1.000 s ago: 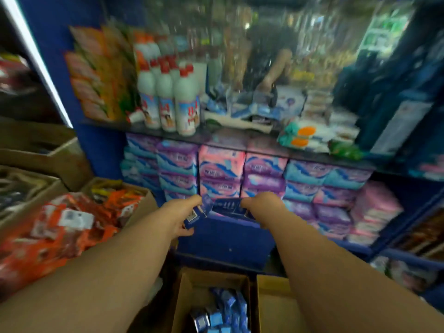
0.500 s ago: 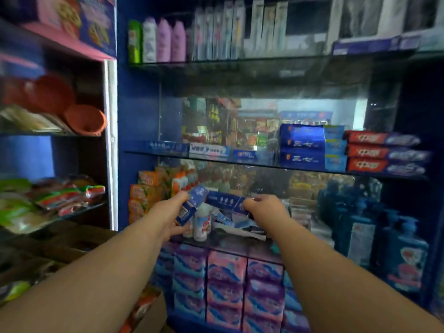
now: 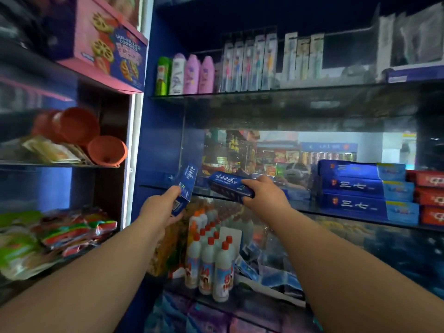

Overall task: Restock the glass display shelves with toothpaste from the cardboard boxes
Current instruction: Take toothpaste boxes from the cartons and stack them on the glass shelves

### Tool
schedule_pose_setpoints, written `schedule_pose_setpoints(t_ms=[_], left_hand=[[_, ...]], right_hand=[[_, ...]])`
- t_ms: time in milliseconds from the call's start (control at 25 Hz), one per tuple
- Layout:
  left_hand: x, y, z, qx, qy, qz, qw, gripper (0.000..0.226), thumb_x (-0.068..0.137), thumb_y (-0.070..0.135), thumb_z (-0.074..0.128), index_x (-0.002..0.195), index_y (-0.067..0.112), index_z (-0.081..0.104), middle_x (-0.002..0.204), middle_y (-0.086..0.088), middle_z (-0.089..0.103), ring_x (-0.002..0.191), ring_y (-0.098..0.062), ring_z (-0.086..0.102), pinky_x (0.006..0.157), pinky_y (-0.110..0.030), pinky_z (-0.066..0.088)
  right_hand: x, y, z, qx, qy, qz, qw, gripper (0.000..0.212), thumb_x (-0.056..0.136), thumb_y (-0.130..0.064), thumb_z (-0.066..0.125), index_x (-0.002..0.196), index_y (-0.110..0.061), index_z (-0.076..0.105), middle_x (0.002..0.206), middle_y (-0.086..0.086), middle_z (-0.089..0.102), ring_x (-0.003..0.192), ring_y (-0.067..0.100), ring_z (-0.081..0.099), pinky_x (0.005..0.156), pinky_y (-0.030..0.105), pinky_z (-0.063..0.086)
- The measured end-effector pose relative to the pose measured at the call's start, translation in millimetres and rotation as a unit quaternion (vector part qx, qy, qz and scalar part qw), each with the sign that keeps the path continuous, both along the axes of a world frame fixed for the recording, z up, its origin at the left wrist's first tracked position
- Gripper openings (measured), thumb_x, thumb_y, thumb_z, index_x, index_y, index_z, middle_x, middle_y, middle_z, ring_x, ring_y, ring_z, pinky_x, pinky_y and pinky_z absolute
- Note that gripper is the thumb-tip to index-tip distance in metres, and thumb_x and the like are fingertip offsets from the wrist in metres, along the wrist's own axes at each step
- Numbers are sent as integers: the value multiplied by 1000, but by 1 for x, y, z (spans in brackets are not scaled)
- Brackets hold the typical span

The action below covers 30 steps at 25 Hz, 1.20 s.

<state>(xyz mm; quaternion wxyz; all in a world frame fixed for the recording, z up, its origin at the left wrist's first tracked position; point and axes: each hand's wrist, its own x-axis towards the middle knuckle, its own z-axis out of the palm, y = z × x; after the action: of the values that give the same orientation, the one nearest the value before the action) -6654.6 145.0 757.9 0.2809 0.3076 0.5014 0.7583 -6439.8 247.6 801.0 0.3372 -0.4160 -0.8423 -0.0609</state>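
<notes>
Blue shop shelving fills the head view, a glass shelf crossing at mid height. The left hand grips an upright toothpaste box by its lower end, near the shelf's left end. The right hand clasps a flat toothpaste box lying across the shelf's near edge, left of the stacked blue boxes.

Glass shelf with stacked blue toothpaste boxes and red boxes at right
</notes>
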Motion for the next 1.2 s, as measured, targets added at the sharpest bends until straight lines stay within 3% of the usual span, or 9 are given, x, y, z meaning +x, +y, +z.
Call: schedule_pose_setpoints(t_ms=[160,280,440,560,640,800,960,1200], left_hand=[[-73,58,16,-5,31,26,999,40,73,42,66,96,9,65,95,-14,71,85,-25,70,86,-43,56],[-120,103,31,22,24,24,999,30,81,35,65,94,8,63,96,-14,68,83,-23,67,75,-35,57],[-161,137,39,35,22,26,999,30,81,35,66,95,8,63,100,-14,67,90,-25,66,75,-34,56],[-177,142,40,38,19,39,998,25,86,33,64,93,9,62,98,-14,66,93,-26,65,82,-37,55],[-188,142,41,47,5,38,998,23,87,31,64,94,9,61,96,-13,65,93,-26,64,83,-37,55],[-213,140,42,52,11,33,998,22,88,29,63,95,8,63,92,-12,67,86,-24,64,84,-37,55],[-233,141,42,52,27,38,998,22,90,28,60,99,8,63,94,-13,68,88,-25,66,85,-38,56],[-253,147,32,43,50,17,998,27,91,30,59,109,9,61,100,-12,70,94,-23,68,86,-37,55]], right_hand=[[-70,74,12,25,-93,15,995,46,95,-24,52,138,-40,46,142,2,33,129,28,35,105,45,40],[-117,122,15,15,-102,49,993,44,94,-17,55,134,-36,53,147,0,25,135,25,25,115,38,27],[-168,172,13,-15,-83,119,989,31,95,-30,56,123,-24,66,136,3,34,129,20,35,107,24,27],[-208,206,6,2,-107,150,983,28,94,-12,58,118,-19,70,135,4,40,123,21,42,99,15,27],[-238,224,5,11,-137,156,978,31,91,-7,61,118,-21,70,138,4,38,126,23,41,107,20,27],[-283,253,14,30,-192,160,968,34,90,-8,61,121,-22,67,147,5,37,135,24,35,112,22,25],[-308,270,21,27,-224,121,967,35,90,-11,63,122,-26,66,148,3,37,136,24,33,115,32,25],[-329,281,25,5,-325,54,944,50,94,-15,57,142,-25,45,155,7,28,141,31,28,117,40,26]])
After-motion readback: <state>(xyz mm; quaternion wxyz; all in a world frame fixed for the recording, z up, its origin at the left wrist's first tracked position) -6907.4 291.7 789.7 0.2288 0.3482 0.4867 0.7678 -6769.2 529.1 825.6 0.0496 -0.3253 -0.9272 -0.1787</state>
